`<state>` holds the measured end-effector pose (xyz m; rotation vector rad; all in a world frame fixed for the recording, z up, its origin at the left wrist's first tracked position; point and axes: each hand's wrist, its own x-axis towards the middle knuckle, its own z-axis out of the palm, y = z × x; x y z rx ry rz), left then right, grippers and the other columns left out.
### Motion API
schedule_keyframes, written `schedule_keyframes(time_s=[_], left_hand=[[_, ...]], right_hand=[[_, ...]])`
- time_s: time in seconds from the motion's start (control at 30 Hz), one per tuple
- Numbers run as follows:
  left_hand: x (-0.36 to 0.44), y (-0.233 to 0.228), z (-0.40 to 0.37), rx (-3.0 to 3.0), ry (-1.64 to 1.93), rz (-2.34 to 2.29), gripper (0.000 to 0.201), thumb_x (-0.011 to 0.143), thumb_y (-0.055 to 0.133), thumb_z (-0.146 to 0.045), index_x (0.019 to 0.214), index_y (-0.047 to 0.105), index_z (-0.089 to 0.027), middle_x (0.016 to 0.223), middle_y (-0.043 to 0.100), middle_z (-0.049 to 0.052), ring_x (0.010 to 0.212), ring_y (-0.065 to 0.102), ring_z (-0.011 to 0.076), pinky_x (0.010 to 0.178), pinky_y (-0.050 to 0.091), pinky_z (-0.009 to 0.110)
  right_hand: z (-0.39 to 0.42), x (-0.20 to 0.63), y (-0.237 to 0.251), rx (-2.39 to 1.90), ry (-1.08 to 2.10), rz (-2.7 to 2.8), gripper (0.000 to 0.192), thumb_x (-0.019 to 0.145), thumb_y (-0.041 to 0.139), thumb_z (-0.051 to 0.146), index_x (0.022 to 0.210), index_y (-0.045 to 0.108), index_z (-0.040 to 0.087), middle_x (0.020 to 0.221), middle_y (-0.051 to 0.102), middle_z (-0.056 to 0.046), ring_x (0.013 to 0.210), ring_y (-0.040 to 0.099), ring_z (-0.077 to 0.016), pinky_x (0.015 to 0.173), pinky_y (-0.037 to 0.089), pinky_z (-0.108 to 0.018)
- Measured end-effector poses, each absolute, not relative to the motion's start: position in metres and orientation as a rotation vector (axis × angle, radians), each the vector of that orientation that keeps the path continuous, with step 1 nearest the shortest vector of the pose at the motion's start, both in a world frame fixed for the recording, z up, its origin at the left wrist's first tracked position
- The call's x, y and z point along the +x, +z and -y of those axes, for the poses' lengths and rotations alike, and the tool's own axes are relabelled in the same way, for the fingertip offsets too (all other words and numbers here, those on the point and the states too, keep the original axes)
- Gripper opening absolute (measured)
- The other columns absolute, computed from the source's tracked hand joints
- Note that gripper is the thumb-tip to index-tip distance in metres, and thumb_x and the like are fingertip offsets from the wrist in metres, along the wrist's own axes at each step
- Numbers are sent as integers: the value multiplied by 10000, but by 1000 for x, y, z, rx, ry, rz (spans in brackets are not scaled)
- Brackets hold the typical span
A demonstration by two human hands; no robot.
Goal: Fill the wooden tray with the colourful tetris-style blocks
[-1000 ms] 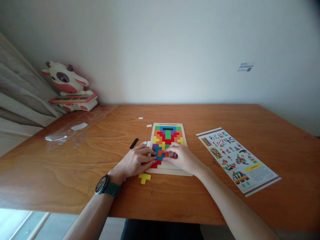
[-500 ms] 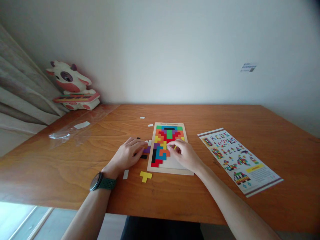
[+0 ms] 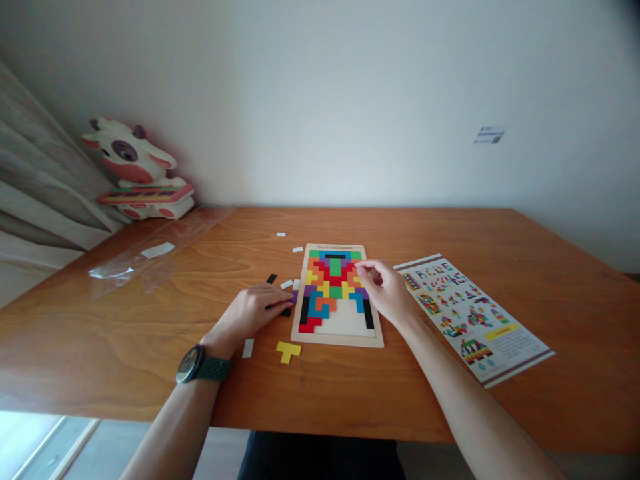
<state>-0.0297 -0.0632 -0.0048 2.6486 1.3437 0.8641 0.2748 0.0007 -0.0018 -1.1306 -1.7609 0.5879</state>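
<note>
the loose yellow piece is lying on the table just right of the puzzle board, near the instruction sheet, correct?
No. In the head view the loose yellow piece lies on the table left of the puzzle board's near corner, far from the instruction sheet.

A wooden table (image 3: 500, 233) with strong grain stands against a plain white wall (image 3: 320, 100). On the wall, above the right part of the table, is a small label (image 3: 489, 135). Left of the table hangs a pale curtain (image 3: 35, 193). Below the table's near left corner a light floor (image 3: 35, 443) shows, bright with daylight
</note>
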Motion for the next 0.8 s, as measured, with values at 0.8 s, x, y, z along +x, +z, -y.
schedule_keyframes(time_s=[0.8], left_hand=[[-24, -1, 64, 2659, 779, -1353, 250, 936, 644, -320, 1164, 709, -238, 1062, 762, 54, 986, 700, 201, 875, 574, 316]], right_hand=[[-2, 274, -7, -1000, 599, 1835, 179, 950, 578, 340, 975, 689, 201, 957, 662, -59, 654, 574, -133, 604, 473, -293]])
